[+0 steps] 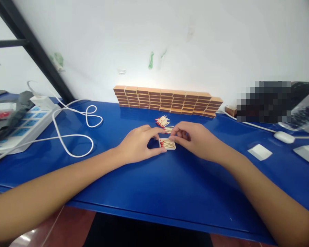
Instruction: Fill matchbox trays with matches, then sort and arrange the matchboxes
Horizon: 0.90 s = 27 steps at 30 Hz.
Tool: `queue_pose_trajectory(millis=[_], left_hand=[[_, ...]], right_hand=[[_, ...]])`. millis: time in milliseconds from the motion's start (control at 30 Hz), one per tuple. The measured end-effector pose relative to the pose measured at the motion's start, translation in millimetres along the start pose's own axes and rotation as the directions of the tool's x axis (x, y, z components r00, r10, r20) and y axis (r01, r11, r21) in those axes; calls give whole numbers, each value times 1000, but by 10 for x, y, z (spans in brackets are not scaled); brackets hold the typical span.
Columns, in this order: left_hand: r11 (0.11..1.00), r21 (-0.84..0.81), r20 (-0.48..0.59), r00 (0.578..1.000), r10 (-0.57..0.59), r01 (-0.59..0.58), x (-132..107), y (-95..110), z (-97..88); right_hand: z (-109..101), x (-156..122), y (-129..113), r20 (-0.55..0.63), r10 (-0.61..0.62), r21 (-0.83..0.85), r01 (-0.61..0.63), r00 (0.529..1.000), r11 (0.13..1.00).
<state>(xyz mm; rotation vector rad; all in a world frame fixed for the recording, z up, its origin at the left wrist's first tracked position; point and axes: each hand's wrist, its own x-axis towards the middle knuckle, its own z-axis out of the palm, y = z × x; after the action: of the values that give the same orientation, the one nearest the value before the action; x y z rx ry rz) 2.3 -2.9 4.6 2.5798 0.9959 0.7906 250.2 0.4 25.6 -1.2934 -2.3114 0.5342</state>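
A small open matchbox tray lies on the blue table, filled with red-headed matches whose heads point left. My left hand grips the tray at its left end, thumb along the near side and fingers at the far side. My right hand is closed in a pinch over the tray's right end, fingertips at the matches; whatever is between them is hidden. Just behind the tray lie a few loose matches, partly covered by my fingers. Farther back is a small pile of matches.
Stacked matchboxes form a low wall at the back of the blue table. A white cable loops on the left beside a power strip. At right are a white square object and a cable with a white block.
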Motion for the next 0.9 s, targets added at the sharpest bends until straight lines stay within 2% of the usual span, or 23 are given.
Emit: queue_pose_trajectory(millis=[167,367,567,667,900], left_hand=[[1000,8,-13,1000,1,-1,7,-8,5],[1000,1,-10,1000,13,-13,4,-3,-2],[1000,1,-1,1000,2,-2,4,-1,2],[1000,2,-5,1000,4,-4,4,-4,5],[1000,5,1,1000,-11,11,2,6,1]], right_hand=[[-76,-9,70,40,32,-29,-31,999,999],[1,-5,26,99,26,28,-29,995,999],[53,48,124,-23,36,65,-34,999,997],[81,84,242,-97,-8,-2,8,995,1000],[107,106,296,-50,19,-87,-23,999,996]])
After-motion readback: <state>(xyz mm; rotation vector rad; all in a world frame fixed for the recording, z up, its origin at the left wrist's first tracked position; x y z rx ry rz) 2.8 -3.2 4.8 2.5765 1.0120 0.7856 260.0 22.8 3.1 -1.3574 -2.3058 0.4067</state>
